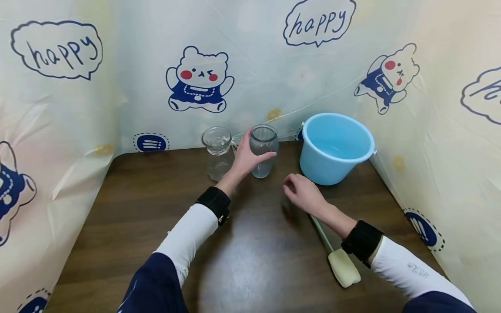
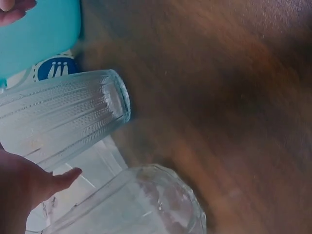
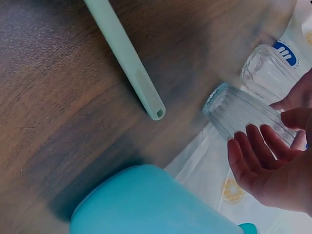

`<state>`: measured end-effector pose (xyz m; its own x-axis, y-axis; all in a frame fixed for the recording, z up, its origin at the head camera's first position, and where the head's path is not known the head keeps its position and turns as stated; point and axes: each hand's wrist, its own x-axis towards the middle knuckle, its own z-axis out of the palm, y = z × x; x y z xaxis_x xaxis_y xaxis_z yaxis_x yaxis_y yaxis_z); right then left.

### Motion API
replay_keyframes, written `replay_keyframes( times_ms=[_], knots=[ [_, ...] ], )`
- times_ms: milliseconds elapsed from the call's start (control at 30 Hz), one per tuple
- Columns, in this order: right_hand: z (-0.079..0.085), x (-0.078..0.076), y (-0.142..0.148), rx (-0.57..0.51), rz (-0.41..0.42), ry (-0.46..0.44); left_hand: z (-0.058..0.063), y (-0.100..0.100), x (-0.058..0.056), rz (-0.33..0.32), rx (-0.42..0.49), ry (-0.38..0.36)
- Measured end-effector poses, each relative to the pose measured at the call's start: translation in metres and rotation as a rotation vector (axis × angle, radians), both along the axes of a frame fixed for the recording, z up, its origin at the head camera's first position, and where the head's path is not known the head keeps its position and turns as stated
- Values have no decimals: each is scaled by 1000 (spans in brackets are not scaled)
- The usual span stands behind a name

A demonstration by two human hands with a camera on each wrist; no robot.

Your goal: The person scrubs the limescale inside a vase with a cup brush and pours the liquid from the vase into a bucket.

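A clear ribbed glass vase stands upright at the back of the table. My left hand holds it near the top, thumb across the front and fingers on its left side; part of the grip is hidden. Just left is a clear glass pitcher with a flared rim, its handle partly behind the hand. My right hand hovers with loosely curled fingers and holds nothing. It is between the vase and a light blue bucket. Below the right forearm lies a spatula with a cream head and pale green handle.
The dark wooden table extends toward me. A patterned cloth with bears and writing hangs along the back and both sides, close behind the glassware and the bucket.
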<state>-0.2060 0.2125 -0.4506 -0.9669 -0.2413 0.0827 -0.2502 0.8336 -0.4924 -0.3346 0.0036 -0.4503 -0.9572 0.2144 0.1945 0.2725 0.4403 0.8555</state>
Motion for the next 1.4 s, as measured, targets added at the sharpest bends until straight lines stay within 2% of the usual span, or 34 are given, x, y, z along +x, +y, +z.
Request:
replay_keyframes(
  times_ms=[167, 300, 600, 733, 1000, 1067, 1200, 1300, 1400],
  knots=[
    [-2, -2, -1, 9, 6, -25, -1, -4, 1, 17, -2, 23],
    [-4, -1, -2, 16, 8, -38, -1, -10, 7, 12, -10, 8],
    [-6, 0, -3, 25, 23, -42, 1, -30, 29, -74, -2, 2],
    [-7, 0, -4, 24, 28, -54, -1, -43, 47, -97, -2, 13],
    [-9, 4, -5, 38, 34, -63, -7, -68, 94, -144, 72, 77],
    [-9, 4, -4, 62, 39, -42, -8, -73, 106, -140, 87, 80],
    [-8, 4, -4, 142, 45, 54, -10, -81, 126, -124, 100, 84],
    [-7, 5, -3, 176, 38, 123, -10, -84, 136, -121, 106, 89],
    [-4, 6, -4, 185, 41, 153, -12, -88, 147, -118, 119, 96]
  ],
)
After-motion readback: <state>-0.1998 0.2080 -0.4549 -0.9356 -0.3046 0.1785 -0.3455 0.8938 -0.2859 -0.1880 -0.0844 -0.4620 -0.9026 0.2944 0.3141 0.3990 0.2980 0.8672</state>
